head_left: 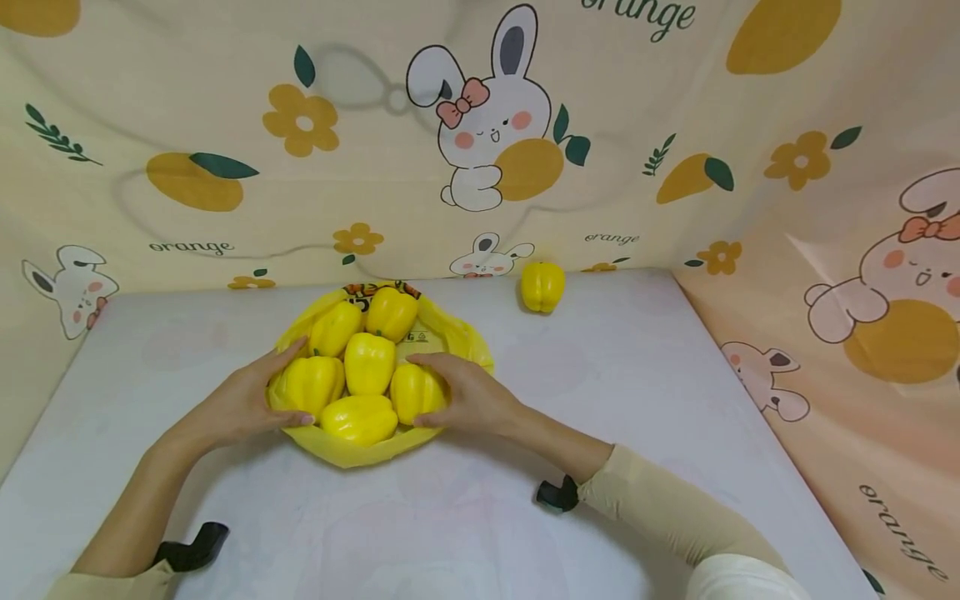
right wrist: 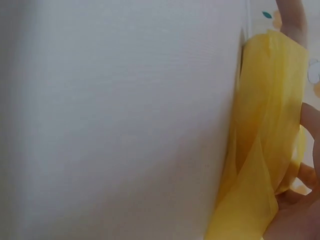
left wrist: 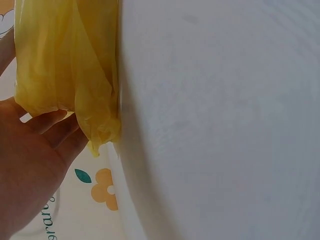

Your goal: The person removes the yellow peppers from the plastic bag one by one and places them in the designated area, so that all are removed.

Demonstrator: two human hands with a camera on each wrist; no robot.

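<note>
Several yellow bell peppers (head_left: 370,364) sit inside a yellow plastic bag (head_left: 352,452) whose mouth is spread wide on the table. My left hand (head_left: 251,396) holds the bag's left side, thumb and fingers curved around the rim beside the leftmost pepper (head_left: 311,383). On the opposite side my right hand (head_left: 476,396) holds the bag's edge, its thumb and fingertips against the rightmost pepper (head_left: 416,393). In the left wrist view some fingers pass behind the bag wall (left wrist: 55,60). The right wrist view shows the bag's folded side (right wrist: 270,110) against the hand.
One more yellow bell pepper (head_left: 542,287) stands outside the bag near the table's back edge, right of centre. The white tabletop (head_left: 600,367) meets a printed cloth backdrop (head_left: 360,192) behind and at the sides. Black wrist mounts (head_left: 557,495) hang below the forearms.
</note>
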